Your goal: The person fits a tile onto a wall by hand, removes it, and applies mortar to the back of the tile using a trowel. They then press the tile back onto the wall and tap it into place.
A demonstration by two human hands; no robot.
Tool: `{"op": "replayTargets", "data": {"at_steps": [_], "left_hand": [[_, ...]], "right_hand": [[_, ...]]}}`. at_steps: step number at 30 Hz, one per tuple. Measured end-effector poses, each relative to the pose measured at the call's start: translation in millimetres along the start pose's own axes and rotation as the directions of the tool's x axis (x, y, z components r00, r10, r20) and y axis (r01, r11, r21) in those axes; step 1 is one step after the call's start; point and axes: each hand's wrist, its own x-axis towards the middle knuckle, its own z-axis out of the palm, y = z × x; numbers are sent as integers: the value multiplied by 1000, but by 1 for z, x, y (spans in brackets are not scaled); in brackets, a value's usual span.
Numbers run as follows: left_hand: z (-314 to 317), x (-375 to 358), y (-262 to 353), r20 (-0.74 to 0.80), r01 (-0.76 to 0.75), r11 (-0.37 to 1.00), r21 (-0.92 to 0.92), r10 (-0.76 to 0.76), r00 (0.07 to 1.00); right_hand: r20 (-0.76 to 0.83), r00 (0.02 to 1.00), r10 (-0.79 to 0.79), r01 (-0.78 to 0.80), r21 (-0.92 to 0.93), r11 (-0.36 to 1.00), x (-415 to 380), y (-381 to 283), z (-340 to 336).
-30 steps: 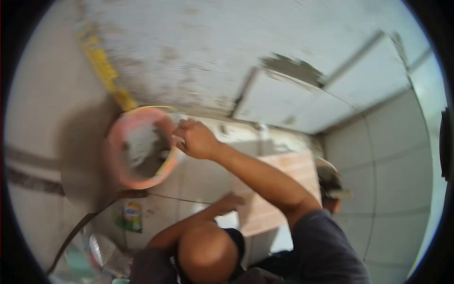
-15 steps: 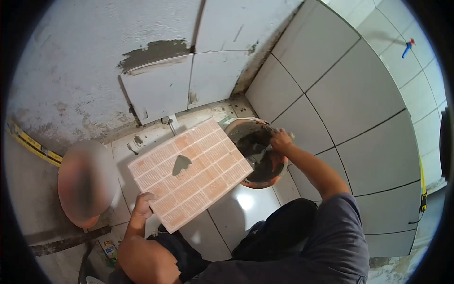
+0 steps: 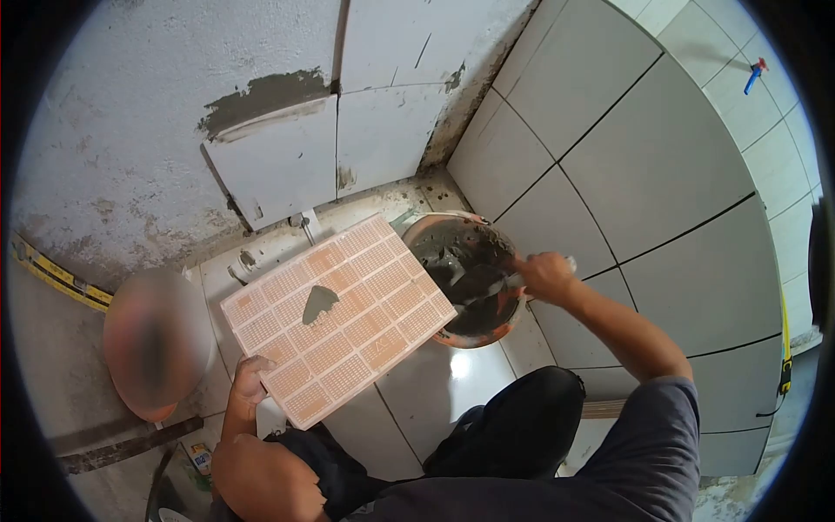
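Note:
A ceramic tile (image 3: 374, 317) is tilted in front of me with its ribbed orange back facing up. My left hand (image 3: 250, 379) grips it at the lower left edge, thumb on the back face. One dab of grey mortar (image 3: 319, 304) sticks near the middle of that face. To the right, my right hand (image 3: 548, 277) is closed round the handle of a trowel (image 3: 484, 284), whose blade is down in the wet mortar (image 3: 450, 248) of a bucket (image 3: 487, 337). The tile's right corner overlaps the bucket's near left rim.
Large tiles (image 3: 383, 130) cover part of the wall ahead, with a mortar patch (image 3: 265, 100) above one. A tiled wall (image 3: 644, 174) stands close on the right. At left are a blurred orange container (image 3: 156, 348) and a yellow level (image 3: 61, 274). A pipe fitting (image 3: 300, 222) juts out near the floor.
My right hand has moved right and slightly down, drawing the trowel through the mortar, and more of its blade shows. The tile and left hand have shifted slightly left in view.

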Motion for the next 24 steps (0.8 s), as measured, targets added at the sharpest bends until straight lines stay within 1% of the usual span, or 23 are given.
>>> {"op": "replayTargets", "data": {"at_steps": [2, 3, 5, 7, 9, 10, 11, 12, 13, 15, 16, 18, 19, 21, 22, 24], "left_hand": [[-14, 3, -4, -24, 11, 1000, 13, -11, 1000], [-19, 4, -5, -35, 20, 999, 31, -19, 999], [-19, 4, -4, -24, 35, 999, 15, -35, 999], [-15, 4, -4, -10, 49, 999, -3, -49, 999], [-11, 2, -3, -1, 41, 999, -24, -41, 999], [-12, 3, -4, -1, 45, 999, -23, -45, 999], [-14, 3, -4, -7, 41, 999, -8, -41, 999], [-11, 2, -3, -14, 38, 999, 3, -38, 999], [-10, 0, -3, -22, 44, 999, -7, -44, 999], [-4, -3, -2, -5, 32, 998, 48, -31, 999], [0, -4, -2, -11, 34, 999, 39, -34, 999], [7, -3, -1, 9, -24, 999, 35, 24, 1000], [8, -1, -2, 2, -31, 999, 20, 31, 1000], [4, -1, -2, 4, -45, 997, 69, 45, 999], [2, -2, -2, -5, -33, 997, 67, 33, 999], [2, 0, -2, 31, -8, 999, 44, 7, 999]], "right_hand": [[-221, 968, -121, 85, -169, 982, -13, 18, -11], [-216, 969, -119, 85, -161, 983, -13, 22, -15], [-460, 883, -91, -19, -228, 973, -11, 35, -25], [-460, 883, -92, -15, -223, 975, -1, 37, -42], [-462, 881, -100, -7, -225, 974, 9, 20, -54], [-280, 959, -37, -30, -230, 973, 17, 6, -59], [-87, 996, 26, -47, -241, 969, 25, -7, -64], [-42, 999, 29, -41, -309, 950, 28, -17, -70], [-33, 999, 22, -31, -315, 949, 30, -21, -72], [-6, 1000, 26, -27, -350, 936, 35, -29, -74], [1, 1000, 19, -18, -355, 935, 37, -32, -74], [214, 977, 22, 71, -420, 905, 41, -35, -82], [213, 977, 16, 80, -433, 898, 38, -35, -87], [113, 992, -53, 95, -406, 909, 32, -36, -93], [125, 990, -61, 106, -402, 910, 34, -39, -93], [-58, 997, -52, 29, -336, 942, 38, -35, -94]]}}
